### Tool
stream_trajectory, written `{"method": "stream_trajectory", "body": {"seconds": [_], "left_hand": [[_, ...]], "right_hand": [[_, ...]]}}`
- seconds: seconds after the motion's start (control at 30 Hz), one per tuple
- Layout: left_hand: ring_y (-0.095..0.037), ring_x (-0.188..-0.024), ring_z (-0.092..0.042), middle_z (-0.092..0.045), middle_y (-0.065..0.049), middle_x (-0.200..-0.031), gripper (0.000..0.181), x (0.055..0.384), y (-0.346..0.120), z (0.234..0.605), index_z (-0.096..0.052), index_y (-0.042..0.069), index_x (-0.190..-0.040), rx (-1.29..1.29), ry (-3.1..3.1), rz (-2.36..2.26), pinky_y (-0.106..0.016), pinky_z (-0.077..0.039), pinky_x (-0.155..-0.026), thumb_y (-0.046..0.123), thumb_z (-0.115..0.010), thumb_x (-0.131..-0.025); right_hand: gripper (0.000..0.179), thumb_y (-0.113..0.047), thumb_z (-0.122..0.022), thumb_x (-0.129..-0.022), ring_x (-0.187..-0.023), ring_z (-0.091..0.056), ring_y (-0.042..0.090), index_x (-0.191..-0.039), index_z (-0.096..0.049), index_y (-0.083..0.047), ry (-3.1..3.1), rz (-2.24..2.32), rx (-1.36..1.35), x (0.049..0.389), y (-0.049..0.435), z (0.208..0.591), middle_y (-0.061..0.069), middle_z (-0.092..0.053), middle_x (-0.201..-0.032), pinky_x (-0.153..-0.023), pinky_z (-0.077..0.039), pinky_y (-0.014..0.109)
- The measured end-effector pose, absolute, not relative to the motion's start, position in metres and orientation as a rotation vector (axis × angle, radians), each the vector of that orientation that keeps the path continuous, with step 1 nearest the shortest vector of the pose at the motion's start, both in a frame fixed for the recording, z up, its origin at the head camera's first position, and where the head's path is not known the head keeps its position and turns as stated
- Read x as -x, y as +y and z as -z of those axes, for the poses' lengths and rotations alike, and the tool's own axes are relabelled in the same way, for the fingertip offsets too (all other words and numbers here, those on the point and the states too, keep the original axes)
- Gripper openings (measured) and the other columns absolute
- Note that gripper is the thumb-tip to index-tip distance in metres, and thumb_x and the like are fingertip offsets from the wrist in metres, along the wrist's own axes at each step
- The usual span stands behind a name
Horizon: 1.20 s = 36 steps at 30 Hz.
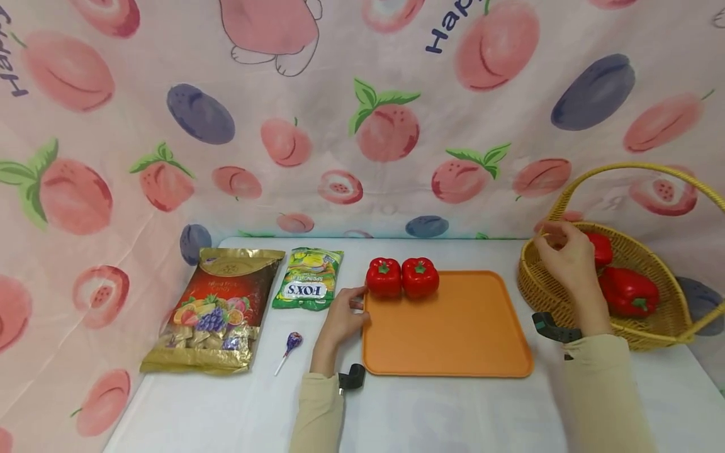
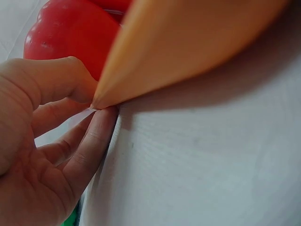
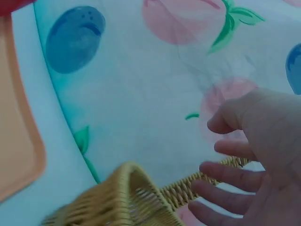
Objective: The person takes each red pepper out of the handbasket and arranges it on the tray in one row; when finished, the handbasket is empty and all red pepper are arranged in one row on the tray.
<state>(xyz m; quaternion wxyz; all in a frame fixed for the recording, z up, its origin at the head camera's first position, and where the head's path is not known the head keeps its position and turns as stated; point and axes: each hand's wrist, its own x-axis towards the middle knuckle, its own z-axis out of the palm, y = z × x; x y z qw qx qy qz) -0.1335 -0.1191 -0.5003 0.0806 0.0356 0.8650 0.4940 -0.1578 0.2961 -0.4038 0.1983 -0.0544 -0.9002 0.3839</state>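
At the orange tray's (image 1: 447,333) left edge, my left hand (image 1: 340,318) pinches the rim between thumb and fingers, as the left wrist view shows. Two red bell peppers (image 1: 384,279) sit side by side on the tray's far left corner, close to that hand. My right hand (image 1: 573,261) is over the left side of a wicker basket (image 1: 535,299), holding nothing. In the right wrist view, this hand (image 3: 258,155) has its fingers spread and slightly bent above the basket. Inside the basket lie red bell peppers (image 1: 627,292), one partly hidden behind the hand.
Left of the tray lie a green candy packet (image 1: 308,280), a lollipop (image 1: 293,341) and a large gold-and-red candy bag (image 1: 215,308). The basket's tall arched handle (image 1: 634,165) rises at the right. A fruit-print cloth (image 1: 340,126) hangs behind the white table.
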Motion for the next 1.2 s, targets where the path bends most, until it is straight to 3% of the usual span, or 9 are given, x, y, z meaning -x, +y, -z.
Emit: {"method": "stream_trajectory", "body": {"seconds": [0.13, 0.3, 0.4, 0.7, 0.97, 1.2], "left_hand": [[-0.021, -0.098, -0.058, -0.056, -0.009, -0.124, 0.056, 0.133, -0.121, 0.502, -0.058, 0.007, -0.136, -0.105, 2.581, -1.481, -0.032, -0.055, -0.082, 0.001, -0.070, -0.082], [-0.021, -0.098, -0.059, -0.056, -0.009, -0.125, 0.056, 0.133, -0.121, 0.503, -0.057, 0.007, -0.136, -0.109, 2.580, -1.496, -0.033, -0.055, -0.083, 0.001, -0.070, -0.082], [-0.021, -0.099, -0.059, -0.056, -0.009, -0.125, 0.055, 0.134, -0.120, 0.505, -0.058, 0.007, -0.136, -0.112, 2.577, -1.509, -0.032, -0.055, -0.083, 0.001, -0.070, -0.083], [-0.022, -0.099, -0.059, -0.056, -0.011, -0.126, 0.055, 0.134, -0.119, 0.505, -0.058, 0.006, -0.135, -0.125, 2.569, -1.525, -0.033, -0.055, -0.083, 0.000, -0.070, -0.083], [-0.020, -0.098, -0.058, -0.056, -0.008, -0.126, 0.055, 0.134, -0.120, 0.503, -0.058, 0.008, -0.136, -0.105, 2.575, -1.517, -0.031, -0.055, -0.082, 0.001, -0.070, -0.083], [-0.020, -0.098, -0.059, -0.056, -0.008, -0.126, 0.055, 0.136, -0.121, 0.504, -0.058, 0.007, -0.136, -0.123, 2.577, -1.511, -0.029, -0.055, -0.081, 0.000, -0.070, -0.082]], "right_hand": [[0.045, -0.027, -0.054, -0.094, -0.101, -0.058, 0.037, -0.126, -0.059, 0.005, -2.576, -1.018, 0.221, 0.163, 0.308, 0.400, 0.029, -0.062, -0.117, -0.070, -0.038, 0.018], [0.046, -0.025, -0.053, -0.093, -0.107, -0.053, 0.048, -0.124, -0.059, 0.008, -2.598, -0.974, 0.284, 0.169, 0.322, 0.400, 0.032, -0.061, -0.116, -0.084, -0.040, 0.045], [0.046, -0.027, -0.052, -0.093, -0.111, -0.049, 0.052, -0.123, -0.060, 0.008, -2.604, -0.982, 0.353, 0.171, 0.329, 0.404, 0.033, -0.059, -0.116, -0.090, -0.036, 0.056], [0.056, -0.030, -0.052, -0.092, -0.120, -0.042, 0.057, -0.132, -0.053, 0.009, -2.603, -0.978, 0.588, 0.172, 0.344, 0.415, 0.037, -0.050, -0.130, -0.097, -0.035, 0.063], [0.059, -0.032, -0.052, -0.092, -0.115, -0.042, 0.058, -0.128, -0.051, 0.014, -2.598, -0.961, 0.608, 0.174, 0.353, 0.412, 0.040, -0.048, -0.127, -0.094, -0.034, 0.065], [0.063, -0.031, -0.053, -0.091, -0.121, -0.037, 0.059, -0.133, -0.045, 0.015, -2.652, -0.942, 0.631, 0.176, 0.362, 0.411, 0.041, -0.043, -0.131, -0.098, -0.032, 0.065]]}}
